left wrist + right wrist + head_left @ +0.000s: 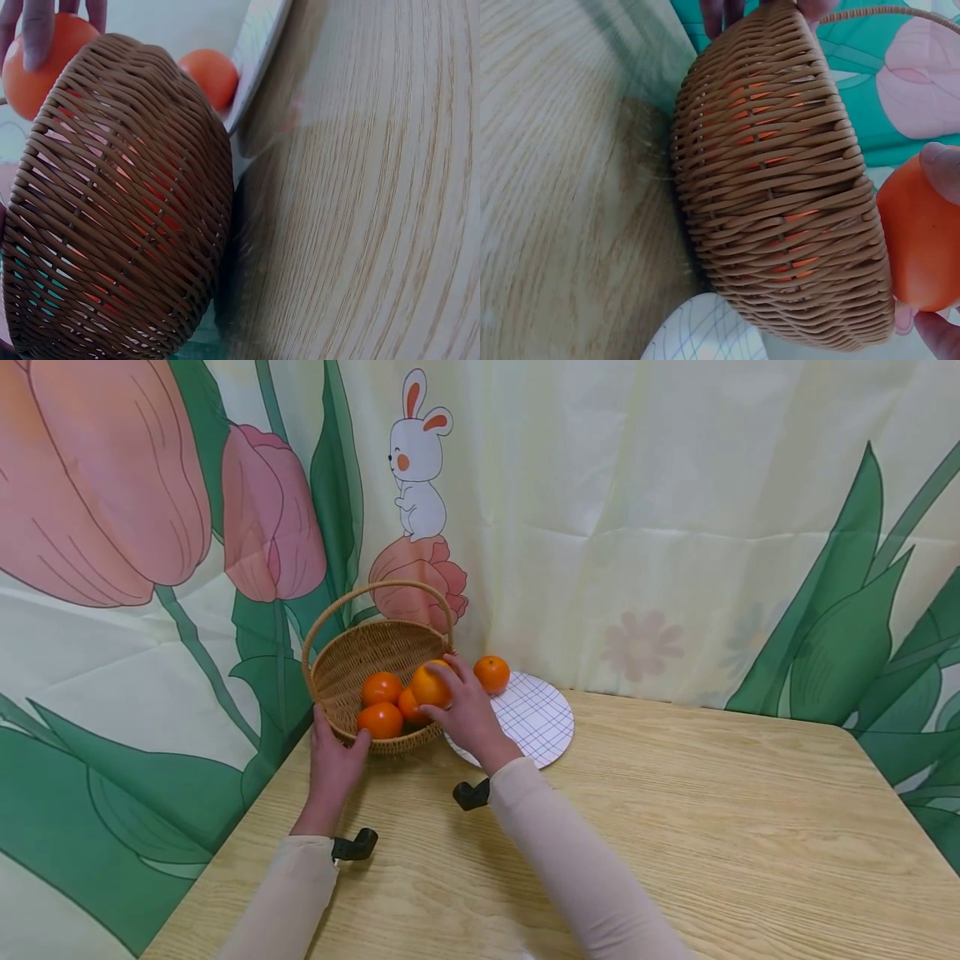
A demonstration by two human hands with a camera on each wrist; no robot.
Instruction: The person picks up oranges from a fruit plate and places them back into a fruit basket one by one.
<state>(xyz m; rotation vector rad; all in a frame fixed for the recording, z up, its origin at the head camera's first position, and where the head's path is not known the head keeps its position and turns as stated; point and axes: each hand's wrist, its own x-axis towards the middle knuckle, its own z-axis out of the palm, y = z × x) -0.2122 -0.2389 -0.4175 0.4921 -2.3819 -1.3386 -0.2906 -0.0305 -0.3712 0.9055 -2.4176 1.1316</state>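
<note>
A wicker basket (375,643) with an arched handle stands at the back left of the table. Its rim is gripped at the front left by my left hand (333,760), thumb inside. Over the right part of the basket, my right hand (471,714) holds an orange (430,683) between thumb and fingers. In the right wrist view that orange (921,232) is just above the rim. Inside the basket lie several oranges (380,721), one partly hidden behind the held one. Another orange (492,674) rests on a round white plate (543,718) with blue crossed lines.
The wooden table (675,827) spreads out to the right and front. Behind it hangs a curtain (600,527) printed with tulips and a rabbit. A black wrist camera (356,845) sits on the left wrist, another camera (471,795) on the right.
</note>
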